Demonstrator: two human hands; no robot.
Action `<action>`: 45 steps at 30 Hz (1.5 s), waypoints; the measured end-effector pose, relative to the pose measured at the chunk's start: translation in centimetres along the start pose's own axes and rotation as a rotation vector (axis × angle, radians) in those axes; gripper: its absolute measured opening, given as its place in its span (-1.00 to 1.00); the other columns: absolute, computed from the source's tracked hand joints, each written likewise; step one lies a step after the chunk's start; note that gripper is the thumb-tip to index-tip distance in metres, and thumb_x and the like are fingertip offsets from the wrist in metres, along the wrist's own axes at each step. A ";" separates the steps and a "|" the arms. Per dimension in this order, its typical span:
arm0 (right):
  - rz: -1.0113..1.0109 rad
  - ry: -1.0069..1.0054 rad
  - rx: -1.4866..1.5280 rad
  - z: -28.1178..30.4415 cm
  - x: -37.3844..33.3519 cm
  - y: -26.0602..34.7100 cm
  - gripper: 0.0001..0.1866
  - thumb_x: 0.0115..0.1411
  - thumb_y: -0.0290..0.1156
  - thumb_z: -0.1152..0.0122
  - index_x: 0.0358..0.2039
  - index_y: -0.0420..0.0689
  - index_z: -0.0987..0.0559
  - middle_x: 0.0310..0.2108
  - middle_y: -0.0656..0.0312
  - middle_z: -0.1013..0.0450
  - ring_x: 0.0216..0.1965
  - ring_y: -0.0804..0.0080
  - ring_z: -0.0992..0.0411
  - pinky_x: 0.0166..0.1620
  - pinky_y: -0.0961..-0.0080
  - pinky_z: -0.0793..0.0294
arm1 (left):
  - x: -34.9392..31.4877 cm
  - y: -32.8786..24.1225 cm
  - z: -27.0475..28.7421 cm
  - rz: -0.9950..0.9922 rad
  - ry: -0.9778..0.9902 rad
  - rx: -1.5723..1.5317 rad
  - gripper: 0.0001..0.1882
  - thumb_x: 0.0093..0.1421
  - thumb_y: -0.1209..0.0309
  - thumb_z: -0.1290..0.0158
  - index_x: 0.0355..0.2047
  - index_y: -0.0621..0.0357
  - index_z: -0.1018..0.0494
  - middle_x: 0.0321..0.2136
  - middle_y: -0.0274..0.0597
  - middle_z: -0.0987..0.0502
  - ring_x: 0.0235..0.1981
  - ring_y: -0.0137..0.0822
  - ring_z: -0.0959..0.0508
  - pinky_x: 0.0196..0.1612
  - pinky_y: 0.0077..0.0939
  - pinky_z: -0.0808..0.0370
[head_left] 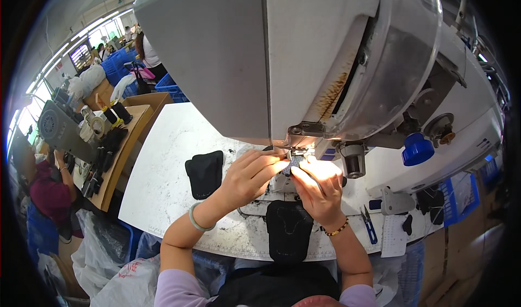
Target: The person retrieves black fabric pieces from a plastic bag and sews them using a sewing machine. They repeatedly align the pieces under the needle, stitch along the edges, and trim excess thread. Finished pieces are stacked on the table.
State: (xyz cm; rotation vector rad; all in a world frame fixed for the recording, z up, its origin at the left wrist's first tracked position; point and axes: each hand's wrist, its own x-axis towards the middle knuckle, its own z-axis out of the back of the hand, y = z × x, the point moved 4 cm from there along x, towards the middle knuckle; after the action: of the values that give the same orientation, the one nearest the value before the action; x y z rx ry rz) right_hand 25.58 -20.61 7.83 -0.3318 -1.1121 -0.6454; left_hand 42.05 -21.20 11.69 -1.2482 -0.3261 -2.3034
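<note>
Both my hands are at the lit needle area of a large white sewing machine. A small grey-blue fabric piece with dark edges lies between my fingertips there. My left hand pinches its left side with thumb and forefinger close to the presser foot. My right hand closes on its right side, partly washed out by the lamp. Below my hands, a black shaped fabric piece with pale stitch lines hangs slightly over the table's near edge. More black fabric pieces lie stacked to the left.
The white table is strewn with dark lint. Blue-handled thread snips and a white paper sheet lie at right, near a blue basket. Left stands a wooden bench with thread cones; a co-worker sits beyond.
</note>
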 end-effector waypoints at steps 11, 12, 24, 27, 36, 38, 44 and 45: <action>-0.072 0.028 0.038 0.5 0.7 -0.3 -0.74 0.01 -0.45 -0.32 -0.23 -0.06 -0.59 -0.22 0.31 -0.49 -0.22 0.36 -0.40 -0.06 0.38 -0.24 | 0.9 -1.9 0.0 -0.105 0.142 0.217 -0.68 -0.16 0.58 -0.04 -0.30 0.36 -0.40 -0.42 -0.10 -0.41 -0.40 -0.24 -0.45 -0.33 -0.42 -0.42; -0.099 0.023 0.050 0.4 0.8 -0.3 -0.76 0.01 -0.43 -0.33 -0.25 -0.05 -0.61 -0.27 0.33 -0.50 -0.22 0.37 -0.40 -0.05 0.36 -0.23 | 0.7 -2.3 -0.1 -0.092 0.255 0.292 -0.64 -0.11 0.56 -0.07 -0.23 0.41 -0.42 -0.33 -0.07 -0.46 -0.30 -0.19 -0.50 -0.26 -0.40 -0.47; -0.118 0.033 0.120 0.0 1.4 -1.0 -0.77 0.06 -0.52 -0.25 -0.21 -0.17 -0.57 -0.23 0.17 -0.51 -0.28 0.30 -0.43 -0.22 0.45 -0.41 | -1.7 3.4 0.0 0.040 0.093 -0.305 -0.48 -0.10 0.59 -0.19 -0.05 0.17 -0.42 -0.10 -0.08 -0.47 -0.07 -0.06 -0.49 -0.03 -0.29 -0.45; -0.200 0.026 0.166 -0.4 0.1 -2.2 -0.84 0.02 -0.42 -0.30 -0.34 -0.05 -0.59 -0.26 0.26 -0.45 -0.17 0.24 -0.38 -0.04 0.30 -0.29 | -1.1 1.6 -0.1 -0.076 0.136 -0.160 -0.43 -0.18 0.55 -0.15 -0.05 0.32 -0.40 -0.14 0.01 -0.49 -0.06 -0.04 -0.50 -0.04 -0.32 -0.49; 0.185 -0.084 0.212 0.4 -0.8 0.7 -0.58 -0.10 -0.47 -0.35 -0.18 0.00 -0.46 -0.16 0.37 -0.40 -0.13 0.44 -0.42 -0.11 0.47 -0.31 | -0.3 -2.6 0.2 -0.010 0.144 0.120 -0.56 -0.15 0.58 -0.10 -0.16 0.41 -0.42 -0.21 0.06 -0.46 -0.17 -0.02 -0.53 -0.11 -0.31 -0.54; 0.189 -0.044 0.161 0.7 -0.6 0.5 -0.61 -0.07 -0.47 -0.32 -0.18 -0.01 -0.46 -0.15 0.37 -0.41 -0.13 0.46 -0.42 -0.14 0.49 -0.30 | -0.1 -3.3 -0.1 0.005 0.124 0.184 -0.58 -0.13 0.63 -0.05 -0.17 0.44 -0.42 -0.23 0.07 -0.46 -0.16 -0.02 -0.54 -0.12 -0.32 -0.54; 0.183 -0.014 0.135 1.5 -0.5 0.3 -0.70 -0.02 -0.48 -0.27 -0.22 -0.03 -0.50 -0.16 0.38 -0.44 -0.30 0.58 -0.40 -0.20 0.59 -0.29 | 0.0 -3.8 -0.5 0.049 0.129 0.206 -0.57 -0.15 0.66 -0.02 -0.16 0.46 -0.41 -0.22 0.09 -0.44 -0.15 0.01 -0.53 -0.08 -0.31 -0.53; 0.180 -0.007 0.145 1.5 -0.5 0.1 -0.72 -0.02 -0.48 -0.26 -0.23 -0.04 -0.51 -0.16 0.38 -0.44 -0.32 0.58 -0.39 -0.21 0.59 -0.30 | 0.0 -3.8 -0.5 0.056 0.127 0.201 -0.56 -0.15 0.67 -0.03 -0.16 0.46 -0.41 -0.21 0.09 -0.44 -0.14 0.01 -0.53 -0.08 -0.31 -0.53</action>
State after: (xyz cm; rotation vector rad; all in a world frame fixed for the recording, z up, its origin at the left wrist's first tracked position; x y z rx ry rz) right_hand 24.44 -19.57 8.04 -0.3057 -1.1147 -0.4022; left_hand 39.69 -18.23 11.47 -0.9958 -0.4590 -2.2280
